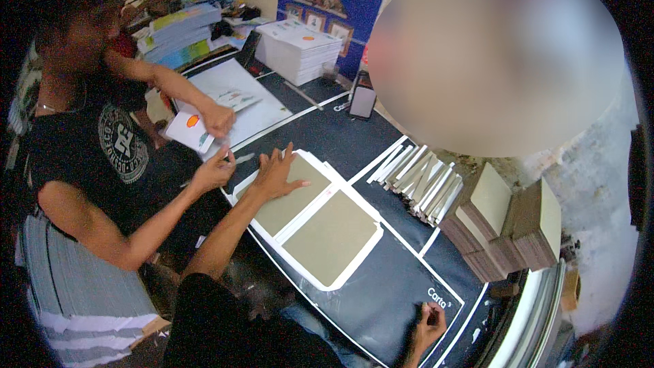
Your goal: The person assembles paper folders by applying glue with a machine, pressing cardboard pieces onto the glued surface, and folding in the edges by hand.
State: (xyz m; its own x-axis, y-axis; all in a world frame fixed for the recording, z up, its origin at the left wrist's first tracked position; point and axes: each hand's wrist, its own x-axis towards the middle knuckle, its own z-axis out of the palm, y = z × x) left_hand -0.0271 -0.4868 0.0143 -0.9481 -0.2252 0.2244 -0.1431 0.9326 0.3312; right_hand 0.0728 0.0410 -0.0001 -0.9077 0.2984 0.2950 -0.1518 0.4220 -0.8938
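Note:
My left hand (pixel 278 176) lies with fingers spread on the far one of two grey-brown boards. The boards sit side by side on a white sheet whose edges are folded round them, like an opened book cover (pixel 332 240), with a white strip between them. Over the black mat near its right front corner is my right hand (pixel 430 325), apart from the cover. Its thumb and fingers are pinched together; whatever may be between them cannot be made out.
A co-worker at the left handles a white printed booklet (pixel 194 126) over white sheets (pixel 266 112). Behind stand a stack of white books (pixel 300 48) and a phone (pixel 362 99). Board strips (pixel 422 180) and stacked brown boards (pixel 507 225) line the right side of the black mat (pixel 368 317).

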